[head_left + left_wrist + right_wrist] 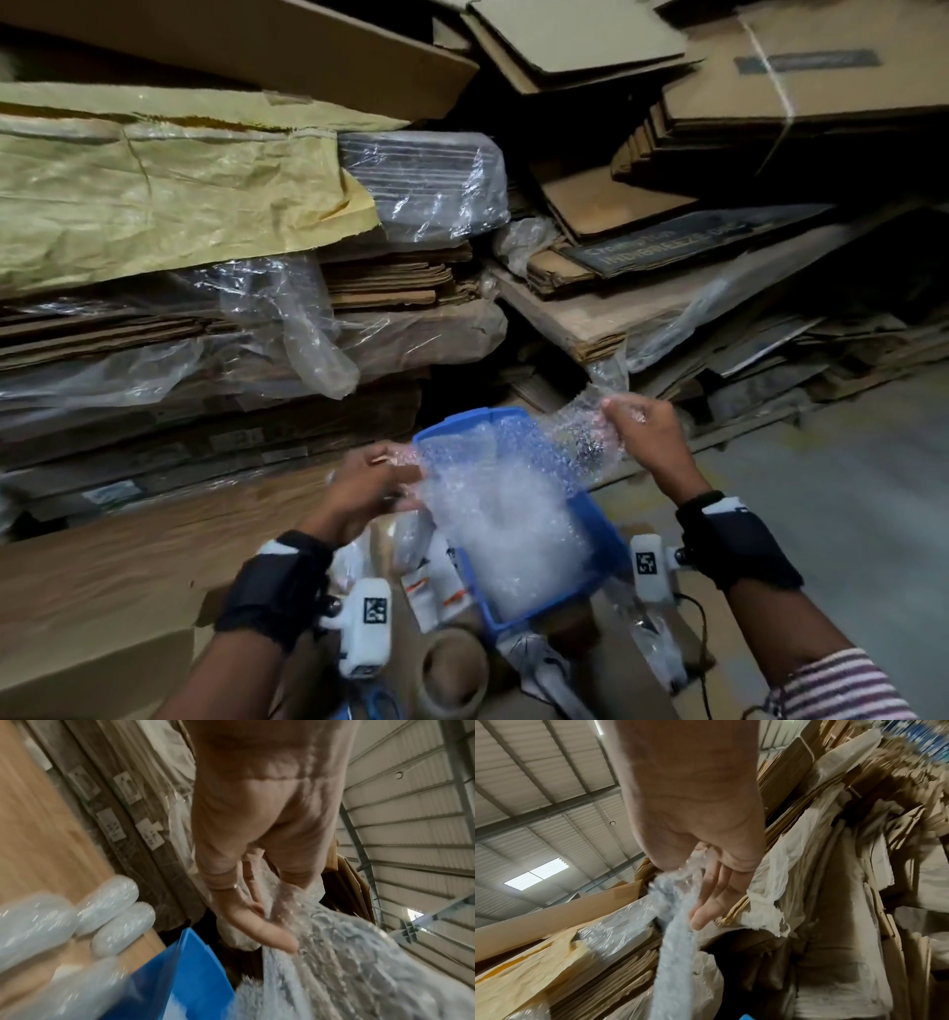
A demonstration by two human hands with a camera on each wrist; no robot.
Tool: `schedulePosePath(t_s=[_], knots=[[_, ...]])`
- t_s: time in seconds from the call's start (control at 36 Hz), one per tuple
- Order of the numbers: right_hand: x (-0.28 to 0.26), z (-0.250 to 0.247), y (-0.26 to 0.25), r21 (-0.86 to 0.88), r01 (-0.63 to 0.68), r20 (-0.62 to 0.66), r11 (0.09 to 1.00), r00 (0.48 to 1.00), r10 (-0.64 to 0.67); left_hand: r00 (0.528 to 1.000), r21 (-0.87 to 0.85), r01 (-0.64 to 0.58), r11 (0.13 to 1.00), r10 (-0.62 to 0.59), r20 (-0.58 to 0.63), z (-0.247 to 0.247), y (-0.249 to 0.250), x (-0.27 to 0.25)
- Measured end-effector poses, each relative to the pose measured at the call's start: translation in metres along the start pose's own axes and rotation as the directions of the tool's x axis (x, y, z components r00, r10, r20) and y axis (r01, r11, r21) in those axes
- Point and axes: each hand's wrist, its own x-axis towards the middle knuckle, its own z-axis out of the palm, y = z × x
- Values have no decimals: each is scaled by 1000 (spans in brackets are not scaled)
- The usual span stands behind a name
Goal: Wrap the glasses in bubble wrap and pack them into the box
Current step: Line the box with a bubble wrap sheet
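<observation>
A sheet of clear bubble wrap [506, 493] is stretched between both hands above a blue plastic bin [598, 534]. My left hand [367, 485] pinches its left edge; the left wrist view shows thumb and fingers [259, 925] on the wrap [359, 963] beside the blue bin [185, 973]. My right hand [644, 431] pinches the upper right corner, raised higher; in the right wrist view the wrap [677, 923] hangs down from its thumb and fingers [713, 902]. More bubble wrap fills the bin. No bare glasses show.
Stacks of flattened cardboard and plastic-covered bundles [257, 257] rise close ahead and left. A roll of brown tape [452, 673] and wrapped packets [431, 580] lie below the bin on cardboard. Grey floor [847, 488] lies to the right.
</observation>
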Motion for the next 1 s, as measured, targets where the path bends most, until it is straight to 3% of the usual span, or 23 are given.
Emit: schedulePosePath(t_s=[0.25,0.33,0.47,0.78,1.0], knots=[[9,-32,10,102,-48,-163,994,985,65,997,94,-81,992,82,-1,-32,43,-3],[13,-39,14,107,-68,-219,992,972,90,993,46,-94,995,97,-71,-38,43,0],[11,-42,8,80,-56,-298,995,951,77,990,-50,-32,998,25,-141,-37,38,5],[-34,13,-41,-5,96,-114,995,989,-96,1000,-140,15,990,-19,-24,10,39,-3],[-54,63,-58,-66,223,-119,973,966,-230,998,-132,66,989,-63,32,40,40,-13]])
